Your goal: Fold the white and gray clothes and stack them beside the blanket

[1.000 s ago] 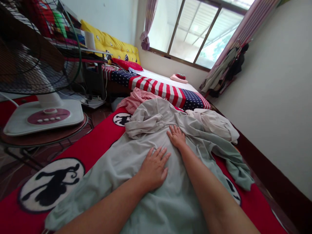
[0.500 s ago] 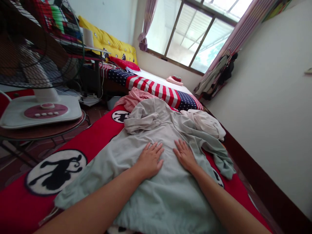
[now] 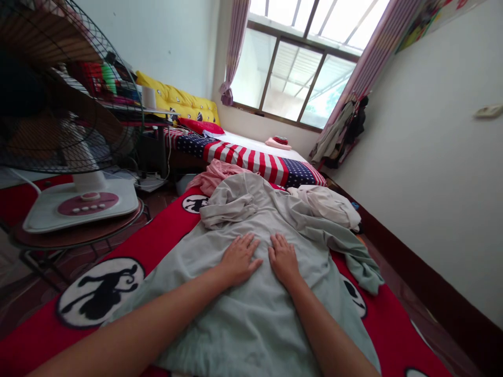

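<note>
Head view: the left hand (image 3: 239,259) and the right hand (image 3: 283,258) rest palm down on a pale grey-green long-sleeved garment (image 3: 251,330). Both hands are open and flat, fingers slightly spread, and neither closes on the cloth. The hands lie side by side, just apart. The garment is spread over a red printed mat (image 3: 168,230), its long axis running forward from the person's body toward the window (image 3: 293,78). A gathered fold (image 3: 228,208) lies ahead of the hands, nearer the left hand. A trailing sleeve (image 3: 363,269) extends to the right, nearer the right hand. A pink cloth (image 3: 218,175) and a cream cloth (image 3: 326,205) lie beyond the garment, with flag-pattern bedding (image 3: 243,157) farther ahead and a white fan base (image 3: 80,205) to the left
</note>
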Tool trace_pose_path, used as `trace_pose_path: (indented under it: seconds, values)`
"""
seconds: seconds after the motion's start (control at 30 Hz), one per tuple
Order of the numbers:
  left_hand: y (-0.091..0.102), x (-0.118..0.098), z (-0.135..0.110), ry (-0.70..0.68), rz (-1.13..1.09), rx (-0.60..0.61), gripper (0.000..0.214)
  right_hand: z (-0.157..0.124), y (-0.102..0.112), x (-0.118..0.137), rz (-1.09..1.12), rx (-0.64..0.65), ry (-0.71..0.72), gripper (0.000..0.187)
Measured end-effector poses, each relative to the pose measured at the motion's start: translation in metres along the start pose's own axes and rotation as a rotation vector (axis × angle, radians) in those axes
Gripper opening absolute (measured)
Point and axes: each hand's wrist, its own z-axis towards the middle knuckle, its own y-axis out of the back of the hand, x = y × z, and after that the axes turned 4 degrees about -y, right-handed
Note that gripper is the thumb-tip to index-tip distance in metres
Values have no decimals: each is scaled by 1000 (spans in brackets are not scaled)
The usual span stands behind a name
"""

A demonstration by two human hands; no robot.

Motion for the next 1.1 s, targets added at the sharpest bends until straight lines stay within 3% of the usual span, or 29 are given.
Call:
trace_pose_path:
  seconds: [0.17, 0.33, 0.5, 0.6, 0.7, 0.83, 0.97, 1.1]
  values:
    - [9, 37, 53, 51, 29, 150, 57, -3, -3, -8, 72, -40, 7, 46]
    - [5, 79, 101, 72, 34, 173, 59, -2, -3, -12, 135, -41, 1, 45]
    - [1, 119, 117, 88, 69, 130, 55, -2, -3, -13, 187, -31, -12, 44]
    - [11, 133, 121, 20, 96, 136, 50, -2, -2, -13, 194, -28, -15, 44]
    - [30, 127, 123, -44, 168, 188, 46, -2, -1, -13, 183, -31, -18, 43]
    - [43, 78, 110, 53, 236, 199, 37, -1, -2, -12, 165, -36, -19, 43]
    - [28, 29, 65, -34, 181, 158, 43, 0, -4, -13, 153, -43, -2, 42]
    - [14, 33, 18, -36, 100, 147, 61, 0, -6, -14, 143, -52, -1, 43]
